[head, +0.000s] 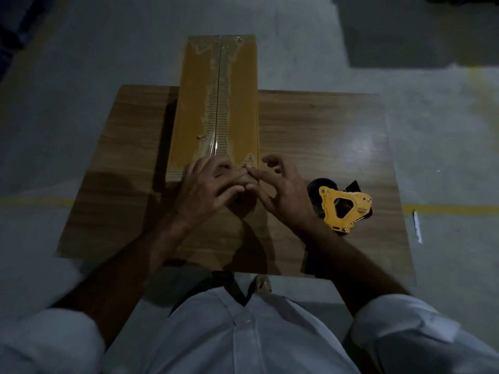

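A long, narrow cardboard box [240, 103] lies lengthwise on a small wooden table [324, 130], and its far end hangs past the table's back edge. The paper along its centre seam is torn. A strip of clear tape [211, 147] shines on the seam near the close end. My left hand [208, 190] rests with spread fingers over the box's near end and presses down on it. My right hand [280, 195] meets it from the right, its index finger and thumb touching the near right corner of the box. The end face of the box is hidden under both hands.
A yellow tape dispenser [341, 205] with a black roll lies on the table just right of my right hand. The table stands on a grey concrete floor with a yellow line [453, 209] and a white scrap [417, 226]. Bare tabletop shows on both sides of the box.
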